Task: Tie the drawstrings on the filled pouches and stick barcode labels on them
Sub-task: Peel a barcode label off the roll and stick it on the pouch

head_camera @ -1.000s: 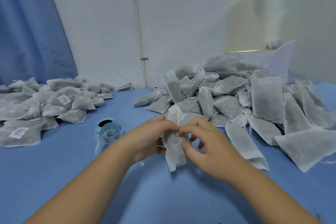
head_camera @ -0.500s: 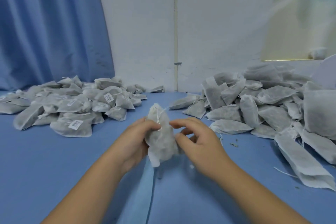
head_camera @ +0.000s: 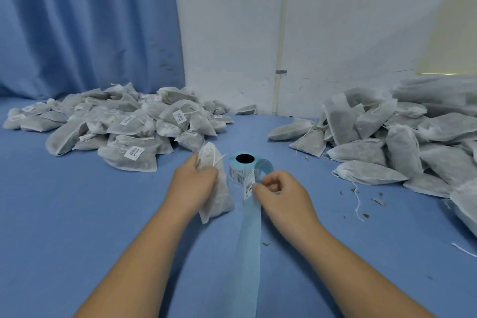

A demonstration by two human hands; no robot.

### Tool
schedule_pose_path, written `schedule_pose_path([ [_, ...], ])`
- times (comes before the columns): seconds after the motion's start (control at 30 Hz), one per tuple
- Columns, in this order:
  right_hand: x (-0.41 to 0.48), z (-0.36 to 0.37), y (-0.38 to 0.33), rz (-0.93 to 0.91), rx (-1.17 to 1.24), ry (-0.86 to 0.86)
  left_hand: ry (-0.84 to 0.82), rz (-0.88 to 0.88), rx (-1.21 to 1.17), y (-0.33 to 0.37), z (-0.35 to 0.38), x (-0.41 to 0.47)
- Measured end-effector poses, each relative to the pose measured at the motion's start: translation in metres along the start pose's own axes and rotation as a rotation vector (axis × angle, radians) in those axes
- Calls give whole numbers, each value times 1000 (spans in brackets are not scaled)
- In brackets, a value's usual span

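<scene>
Desk (head_camera: 77, 227), blue, with labelled pouches (head_camera: 124, 121) heaped far left and unlabelled pouches (head_camera: 387, 137) far right. Left hand (head_camera: 192, 183) — grip clenched round a filled pouch (head_camera: 219, 196), near centre. Right hand (head_camera: 281, 193), at the label roll (head_camera: 244, 165), pinches a barcode label (head_camera: 248, 188). Labelling step, seemingly — next, peel it free and press it onto the pouch.

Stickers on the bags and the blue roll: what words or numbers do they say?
Small white barcode label pinched by the right hand: bars and print, too blurred to read.
Printed labels on the light-blue label roll: too blurred.
Front white sticker on a grey fabric pouch, left pile: barcode, text too small.
No other writing visible.
</scene>
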State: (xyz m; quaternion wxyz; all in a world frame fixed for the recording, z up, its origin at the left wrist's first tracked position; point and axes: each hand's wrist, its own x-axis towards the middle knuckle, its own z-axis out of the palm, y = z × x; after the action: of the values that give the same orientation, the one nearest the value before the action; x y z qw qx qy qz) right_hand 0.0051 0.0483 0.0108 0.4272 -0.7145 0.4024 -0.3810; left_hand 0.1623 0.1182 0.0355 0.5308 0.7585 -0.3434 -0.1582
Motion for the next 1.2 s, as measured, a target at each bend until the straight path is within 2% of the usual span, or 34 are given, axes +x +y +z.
schedule_pose_path([
  [0.17, -2, 1, 3, 3, -13, 0, 1, 49, 85, -4, 3, 1],
  [0.27, -2, -4, -1, 35, 91, 37, 16, 100, 64, -4, 4, -2],
  [0.43, -5, -13, -7, 28, 203, 83, -65, 247, 79, -3, 11, -10],
  [0.63, -11, -16, -11, 25, 377, 38, -129, 350, 39, 1, 18, -19],
  [0.77, -14, -14, -14, 20, 464, -6, -169, 303, -2, 5, 26, -29],
  [0.97, -14, -18, -10, 26, 460, -3, -212, 165, -144, 13, 28, -36],
  [1.2, -12, -18, -7, 28, 282, 35, -292, 100, -196, 16, 24, -44],
])
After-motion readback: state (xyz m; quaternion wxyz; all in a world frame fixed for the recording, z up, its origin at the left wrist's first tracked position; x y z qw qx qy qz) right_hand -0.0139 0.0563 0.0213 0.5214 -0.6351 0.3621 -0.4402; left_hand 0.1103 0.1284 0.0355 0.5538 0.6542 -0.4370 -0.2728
